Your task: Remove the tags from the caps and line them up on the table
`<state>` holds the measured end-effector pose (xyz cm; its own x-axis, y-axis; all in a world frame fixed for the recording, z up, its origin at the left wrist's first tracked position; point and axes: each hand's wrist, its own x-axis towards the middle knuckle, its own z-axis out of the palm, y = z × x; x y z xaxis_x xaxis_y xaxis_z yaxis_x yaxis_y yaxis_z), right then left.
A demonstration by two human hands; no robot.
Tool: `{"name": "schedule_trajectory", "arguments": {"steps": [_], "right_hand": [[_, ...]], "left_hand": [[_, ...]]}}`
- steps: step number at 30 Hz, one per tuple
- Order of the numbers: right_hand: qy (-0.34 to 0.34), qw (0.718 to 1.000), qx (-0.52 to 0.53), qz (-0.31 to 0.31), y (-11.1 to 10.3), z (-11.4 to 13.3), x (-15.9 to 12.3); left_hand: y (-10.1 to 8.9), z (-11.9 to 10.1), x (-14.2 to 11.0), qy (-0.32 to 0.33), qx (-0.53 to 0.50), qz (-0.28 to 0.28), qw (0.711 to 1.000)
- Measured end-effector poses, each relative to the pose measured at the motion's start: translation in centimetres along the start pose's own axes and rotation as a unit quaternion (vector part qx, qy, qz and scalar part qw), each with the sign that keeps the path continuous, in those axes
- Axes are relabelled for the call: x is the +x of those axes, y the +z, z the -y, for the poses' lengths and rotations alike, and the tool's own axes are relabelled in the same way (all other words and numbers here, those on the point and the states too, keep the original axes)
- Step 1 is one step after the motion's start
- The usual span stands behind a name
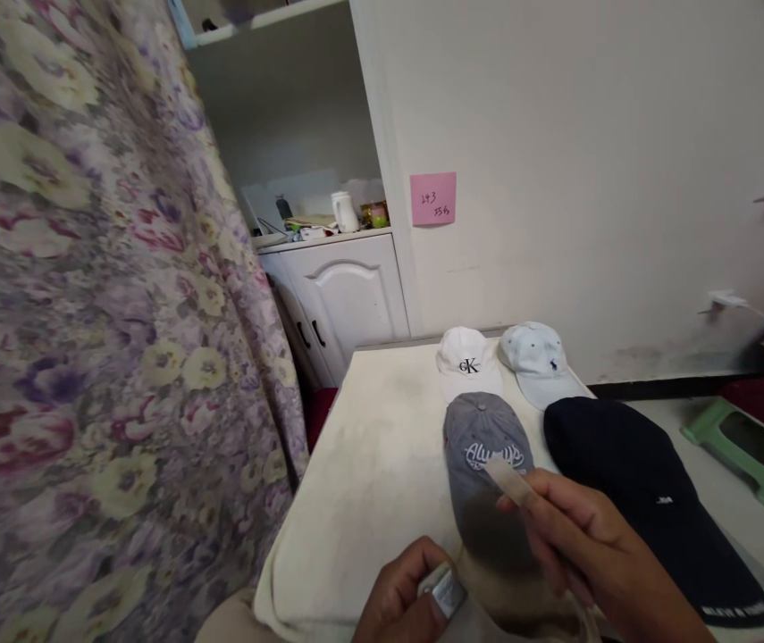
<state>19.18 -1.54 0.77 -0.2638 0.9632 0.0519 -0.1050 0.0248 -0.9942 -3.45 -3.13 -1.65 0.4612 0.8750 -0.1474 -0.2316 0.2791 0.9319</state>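
Near the table's front edge, my left hand [408,594] is closed on a silver metal buckle [447,593]. My right hand [575,527] pinches the end of a pale beige strap [510,480] between thumb and fingers, in front of a grey cap [485,438] with white "Always" lettering. Beige fabric shows between and below my hands, mostly cut off by the lower edge, so its whole shape is hidden. To the right of my right hand lies a large dark navy cap [623,455]. Behind the grey one sit a white cap [465,357] with "CK" lettering and a pale blue cap [535,362].
The caps lie on a cream-covered table [368,464]. A floral curtain [120,313] hangs on the left. Beyond are a white cabinet [355,295] and a wall with a pink note [433,199]. A green stool [757,455] stands at the right.
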Motion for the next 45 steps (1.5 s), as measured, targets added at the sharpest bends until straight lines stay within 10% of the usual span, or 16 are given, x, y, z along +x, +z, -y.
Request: {"name": "schedule_trajectory", "arguments": {"steps": [14,45], "right_hand": [[-0.044,0.980,-0.145,0.130,2.0,1.9,-0.4],[-0.004,0.984,-0.124,0.127,2.7,0.6,-0.2]], "left_hand": [[-2.6,2.7,-0.3,0.069,0.052,0.012,0.996],[-1.1,1.4,-0.1,0.083,0.049,0.006,0.995]]}}
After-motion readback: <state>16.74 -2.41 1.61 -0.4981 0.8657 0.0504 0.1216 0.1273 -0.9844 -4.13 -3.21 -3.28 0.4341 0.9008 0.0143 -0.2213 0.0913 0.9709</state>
